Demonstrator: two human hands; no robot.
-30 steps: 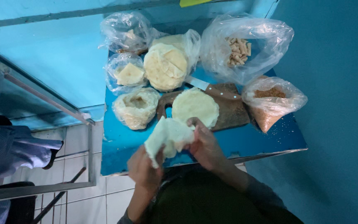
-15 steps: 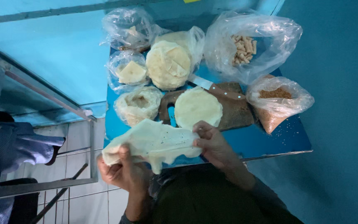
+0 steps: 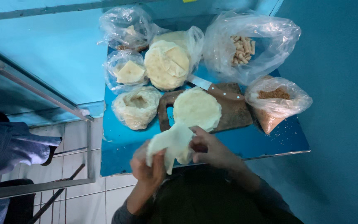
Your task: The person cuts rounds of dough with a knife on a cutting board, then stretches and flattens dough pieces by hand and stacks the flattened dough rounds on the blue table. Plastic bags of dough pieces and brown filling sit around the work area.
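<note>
Over the bench (image 3: 121,145) edge, both hands, left (image 3: 146,166) and right (image 3: 210,149), grip a limp dough sheet (image 3: 170,143); stretched unevenly, it could tear or drop floorward.

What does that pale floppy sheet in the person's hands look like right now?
The pale sheet is thin, soft and cream-white, like a limp flatbread or wrapper. It is bunched and folded, drooping to a point at the bottom. The left hand pinches its lower left edge and the right hand grips its right side. It hangs above the near edge of the blue table, just in front of the wooden board.
</note>
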